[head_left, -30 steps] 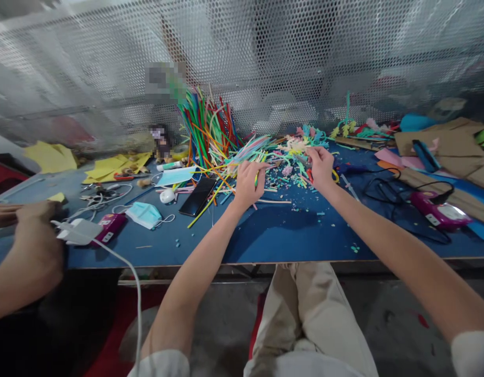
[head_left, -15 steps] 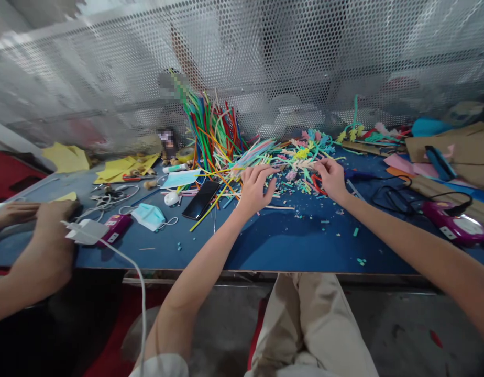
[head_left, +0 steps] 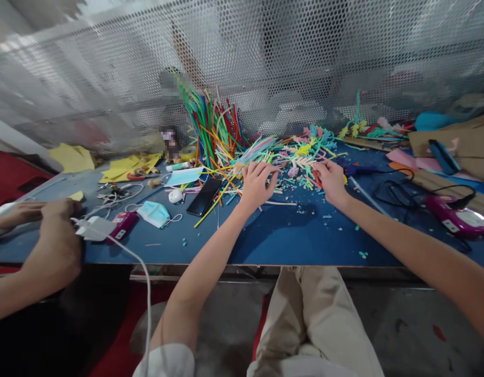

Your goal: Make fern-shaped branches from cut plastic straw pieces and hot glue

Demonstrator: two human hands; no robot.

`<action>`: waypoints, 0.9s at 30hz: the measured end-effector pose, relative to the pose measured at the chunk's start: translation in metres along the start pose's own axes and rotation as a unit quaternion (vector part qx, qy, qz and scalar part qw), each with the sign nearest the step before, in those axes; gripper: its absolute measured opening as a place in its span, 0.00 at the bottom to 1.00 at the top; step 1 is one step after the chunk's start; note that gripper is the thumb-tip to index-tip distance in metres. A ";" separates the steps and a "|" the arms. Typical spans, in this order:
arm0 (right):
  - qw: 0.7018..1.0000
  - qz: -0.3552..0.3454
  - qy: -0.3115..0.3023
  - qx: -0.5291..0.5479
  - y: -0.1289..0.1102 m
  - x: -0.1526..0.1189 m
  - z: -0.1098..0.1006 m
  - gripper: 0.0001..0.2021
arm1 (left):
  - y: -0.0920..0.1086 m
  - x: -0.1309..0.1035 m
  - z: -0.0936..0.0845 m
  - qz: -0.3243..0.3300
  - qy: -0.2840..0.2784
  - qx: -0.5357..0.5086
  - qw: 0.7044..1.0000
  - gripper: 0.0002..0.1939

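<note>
My right hand is pinched on the end of a cream pipe-cleaner sprig with short side tufts. Red-handled scissors show partly beneath its fingers; whether the hand also holds them is hard to see. To the left, my left hand hovers palm down at the near side of a pile of pastel pipe cleaners, thumb apart from the fingers. Any contact of its fingertips with a stem is unclear. Yellow, pink and blue tufted pieces lie behind the sprig, and small cut bits are scattered between my hands.
A bundle of coloured pipe cleaners leans on the perforated metal panel. Left are a phone, a face mask, a purple power strip and another person's forearm. Right are a blue glue gun and cardboard.
The view has shifted slightly, so most things sit a little further right. My hands keep nearly the same pose, with the cream sprig still at my right fingertips.
</note>
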State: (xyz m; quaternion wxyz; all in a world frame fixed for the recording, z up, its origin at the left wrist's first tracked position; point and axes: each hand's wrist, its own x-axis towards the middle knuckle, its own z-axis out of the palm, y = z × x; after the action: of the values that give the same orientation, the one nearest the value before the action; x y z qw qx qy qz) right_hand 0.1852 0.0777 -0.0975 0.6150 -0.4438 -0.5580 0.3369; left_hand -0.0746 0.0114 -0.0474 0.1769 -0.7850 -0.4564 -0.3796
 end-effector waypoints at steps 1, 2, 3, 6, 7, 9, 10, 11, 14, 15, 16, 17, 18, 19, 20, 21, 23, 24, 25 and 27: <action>1.000 0.001 0.013 -0.002 -0.002 -0.003 0.001 0.18 | -0.001 0.000 0.000 -0.002 -0.012 0.000 1.000 0.13; 1.000 0.008 0.026 -0.003 -0.005 -0.006 0.002 0.18 | -0.002 0.001 0.000 -0.005 -0.018 0.001 1.000 0.13; 0.999 0.006 0.030 -0.008 -0.007 -0.008 0.002 0.18 | -0.003 0.001 0.001 -0.008 -0.021 0.005 1.000 0.12; 0.999 -0.017 0.015 -0.026 -0.014 -0.013 -0.001 0.16 | -0.006 0.002 0.002 -0.013 -0.005 0.023 1.000 0.12; 0.999 -0.025 0.009 -0.032 -0.017 -0.014 -0.003 0.16 | -0.008 0.002 0.002 -0.011 0.002 0.030 0.999 0.13; 0.998 -0.047 -0.004 -0.049 -0.021 -0.015 -0.006 0.17 | -0.011 0.002 0.003 -0.001 0.009 0.042 0.999 0.15; 0.996 -0.061 -0.012 -0.060 -0.023 -0.016 -0.008 0.17 | -0.013 0.002 0.003 0.005 0.008 0.047 0.999 0.16; 0.994 -0.075 -0.019 -0.071 -0.025 -0.017 -0.009 0.18 | -0.015 0.002 0.003 0.012 0.004 0.053 0.999 0.15; 0.989 -0.103 -0.044 -0.097 -0.029 -0.018 -0.013 0.19 | -0.019 0.001 0.002 0.029 -0.016 0.056 0.998 0.13; 0.987 -0.110 -0.056 -0.104 -0.030 -0.019 -0.014 0.20 | -0.020 0.001 0.002 0.035 -0.025 0.052 0.998 0.13; 0.984 -0.121 -0.069 -0.113 -0.031 -0.019 -0.015 0.20 | -0.021 0.002 0.002 0.042 -0.033 0.048 0.997 0.13; 0.979 -0.136 -0.082 -0.125 -0.032 -0.019 -0.016 0.20 | -0.021 0.002 0.002 0.049 -0.041 0.043 0.997 0.13; 0.973 -0.157 -0.093 -0.142 -0.033 -0.019 -0.016 0.20 | -0.022 0.003 0.001 0.057 -0.050 0.039 0.996 0.13; 0.965 -0.181 -0.100 -0.162 -0.035 -0.019 -0.017 0.19 | -0.021 0.003 0.001 0.066 -0.061 0.036 0.995 0.13; 0.956 -0.207 -0.106 -0.181 -0.036 -0.020 -0.018 0.18 | -0.021 0.004 0.002 0.074 -0.073 0.034 0.994 0.14; 0.947 -0.230 -0.110 -0.198 -0.037 -0.020 -0.018 0.18 | -0.021 0.004 0.002 0.081 -0.082 0.034 0.993 0.14; 0.933 -0.262 -0.117 -0.219 -0.039 -0.020 -0.018 0.17 | -0.020 0.005 0.003 0.092 -0.094 0.037 0.991 0.15; 0.928 -0.272 -0.121 -0.224 -0.039 -0.020 -0.019 0.16 | -0.021 0.005 0.004 0.097 -0.097 0.039 0.990 0.15; 0.925 -0.278 -0.125 -0.228 -0.039 -0.019 -0.019 0.16 | -0.021 0.005 0.004 0.100 -0.098 0.039 0.989 0.15; 0.921 -0.285 -0.128 -0.235 -0.037 -0.017 -0.020 0.16 | -0.023 0.005 0.006 0.106 -0.103 0.031 0.988 0.16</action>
State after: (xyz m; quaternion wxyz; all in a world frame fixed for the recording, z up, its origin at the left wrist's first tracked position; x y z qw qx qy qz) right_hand 0.1992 0.0454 -0.0698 0.4867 -0.3509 -0.7977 0.0608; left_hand -0.0902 0.0298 -0.0491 0.1920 -0.8582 -0.3980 -0.2612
